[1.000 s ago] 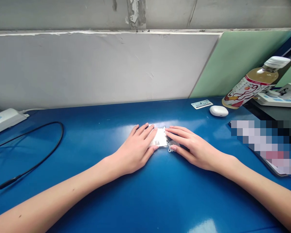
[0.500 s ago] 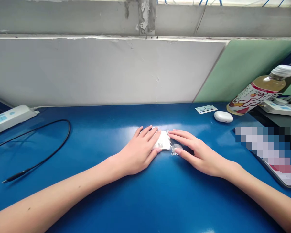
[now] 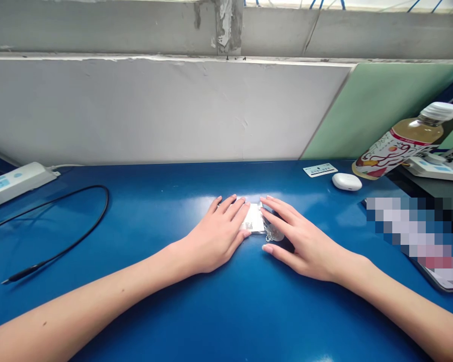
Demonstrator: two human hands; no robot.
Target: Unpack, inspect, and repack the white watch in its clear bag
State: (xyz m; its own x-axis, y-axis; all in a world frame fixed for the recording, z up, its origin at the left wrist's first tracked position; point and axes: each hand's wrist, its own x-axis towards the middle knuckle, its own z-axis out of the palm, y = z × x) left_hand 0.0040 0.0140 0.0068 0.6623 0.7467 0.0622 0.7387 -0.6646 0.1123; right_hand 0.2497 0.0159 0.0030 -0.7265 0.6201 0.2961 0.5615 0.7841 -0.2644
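My left hand (image 3: 219,234) lies flat with fingers stretched out over a small white packet (image 3: 255,220) on the blue table, covering its left part. A small printed code shows on the packet's lower area. Just right of the packet is a clear round piece (image 3: 276,232) with a small bead chain (image 3: 269,236) beside it; the fingers partly hide it. Around that piece my right hand (image 3: 302,239) is open, its thumb apart from the fingers. Its fingertips are at the packet's right edge; whether they touch it I cannot tell.
At the left lie a black cable (image 3: 79,244) and a white power strip (image 3: 18,183). Toward the back right are a card (image 3: 320,170), a white earphone case (image 3: 347,182), and a tilted drink bottle (image 3: 396,146). A phone or tablet (image 3: 434,261) with a blurred screen is farther right.
My right hand has opened wider. Its thumb has moved off the clear round piece, down and to the left. The left hand stays on the packet.
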